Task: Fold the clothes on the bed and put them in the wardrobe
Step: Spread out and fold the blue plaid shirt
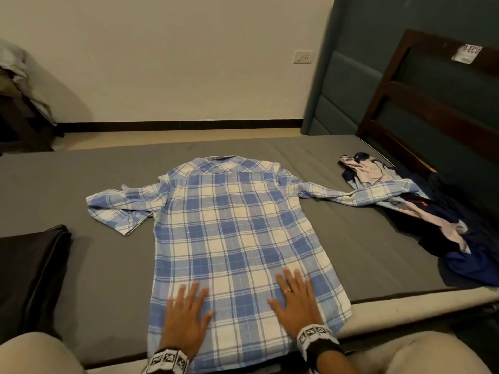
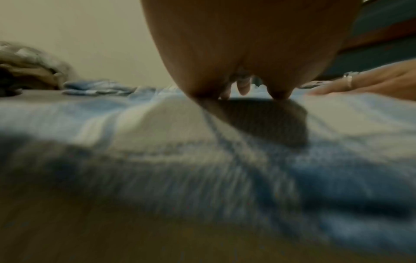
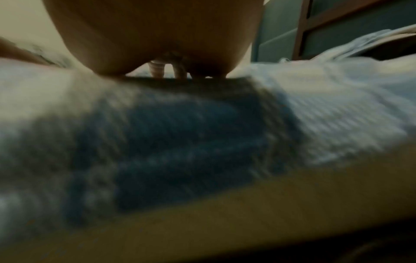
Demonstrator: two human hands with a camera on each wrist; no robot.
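In the head view a blue and white plaid shirt (image 1: 229, 233) lies spread flat, back side up, on the grey mattress of the bed (image 1: 81, 265), its collar toward the far wall and its hem at the near edge. The left hand (image 1: 186, 314) and the right hand (image 1: 294, 303) both lie palm down on the lower part of the shirt, fingers straight and spread, gripping nothing; a ring (image 1: 287, 290) shows on one finger of the right hand. The shirt's left sleeve is bent back on itself beside the body, while the right sleeve stretches out and ends on a pile of dark clothes (image 1: 442, 228) heaped near the wooden headboard (image 1: 421, 114). A black cushion (image 1: 29, 276) sits at the near left on the mattress, and more garments (image 1: 24, 82) are draped over something dark by the left wall. In the left wrist view, which is blurred, the left hand (image 2: 247, 53) presses flat on the plaid cloth (image 2: 157, 128), fingertips touching it, and the right hand (image 2: 371, 83) with its ring rests on the same cloth to the side. In the right wrist view, also blurred, the right hand (image 3: 157, 35) lies flat on the plaid shirt (image 3: 180, 142), its fingertips (image 3: 157, 70) down on the fabric, with the headboard (image 3: 301, 26) behind.
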